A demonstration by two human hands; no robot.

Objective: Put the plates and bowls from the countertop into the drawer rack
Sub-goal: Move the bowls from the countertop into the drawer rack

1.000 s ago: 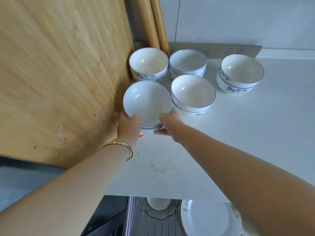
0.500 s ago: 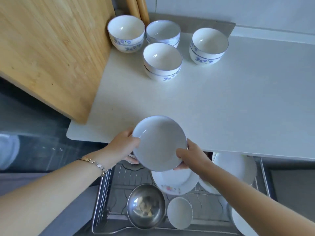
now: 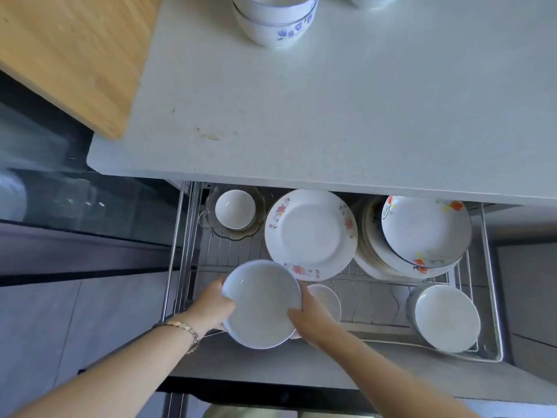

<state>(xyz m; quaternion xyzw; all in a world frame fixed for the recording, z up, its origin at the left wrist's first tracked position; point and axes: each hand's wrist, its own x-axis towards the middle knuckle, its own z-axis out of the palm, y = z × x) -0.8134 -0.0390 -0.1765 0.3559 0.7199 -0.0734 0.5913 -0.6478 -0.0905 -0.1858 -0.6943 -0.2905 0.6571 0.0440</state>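
Held white bowl (image 3: 262, 303) above front left of drawer rack (image 3: 370, 297). Gripped left rim with left hand (image 3: 211, 306), right rim with right hand (image 3: 310, 315), fingers curled round edge. Overlapped near edge of floral plate (image 3: 310, 233) in view. Noted blue-flowered bowls (image 3: 274, 22) stacked on counter (image 3: 331, 116), well apart from held bowl.

You look down on a pale speckled countertop (image 3: 331, 101) with a small yellowish stain near its front edge. A wooden board (image 3: 66, 55) borders its left side. Below that lies a dark glossy surface (image 3: 75, 203) catching reflections, then grey floor tiles (image 3: 45, 321). The light is soft and even.
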